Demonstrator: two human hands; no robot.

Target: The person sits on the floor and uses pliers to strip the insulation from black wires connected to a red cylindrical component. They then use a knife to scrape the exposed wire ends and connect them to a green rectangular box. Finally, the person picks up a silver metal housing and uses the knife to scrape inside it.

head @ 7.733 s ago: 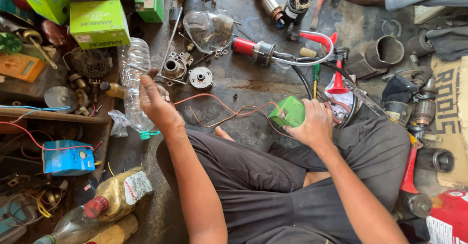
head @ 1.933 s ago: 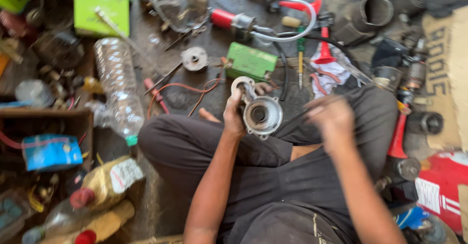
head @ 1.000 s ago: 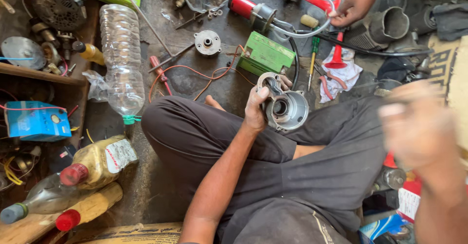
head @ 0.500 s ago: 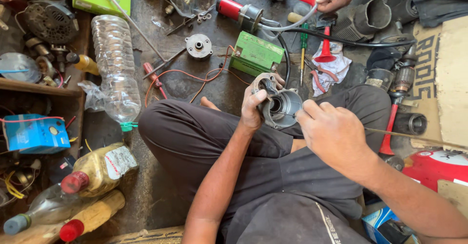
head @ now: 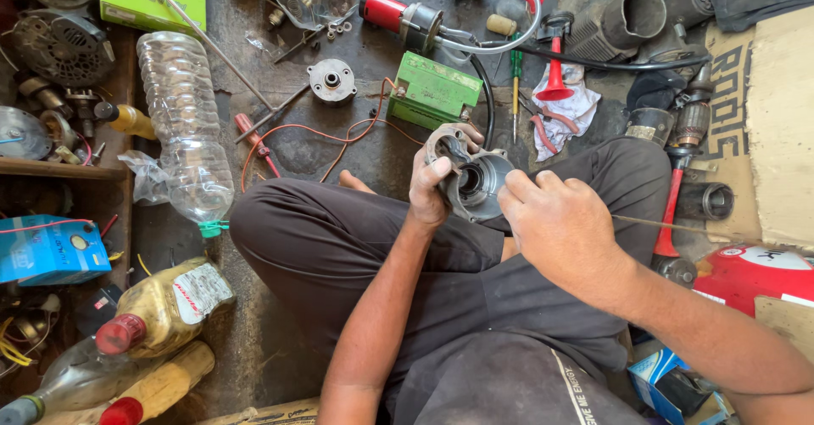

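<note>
Grey metal motor housing (head: 471, 179) at frame centre, above the lap, clamped in left hand (head: 430, 189) grip with open bore tilted up for access; right hand (head: 560, 221) grip closed on a thin rod (head: 670, 224), fingertips at housing rim; green box (head: 434, 96) on floor just beyond.

Motor housing (head: 475, 183): grey cast metal, dull, grimy. Green box (head: 434, 94): matt painted casing, scuffed. Large bottle (head: 186, 128): clear ribbed plastic. Rag (head: 577, 107): white cloth, stained. Floor (head: 356, 149): rough concrete, oil-darkened. Trousers (head: 339, 247): dark matt cloth. Oil bottle (head: 165, 306): yellowish glossy plastic, red cap.
</note>
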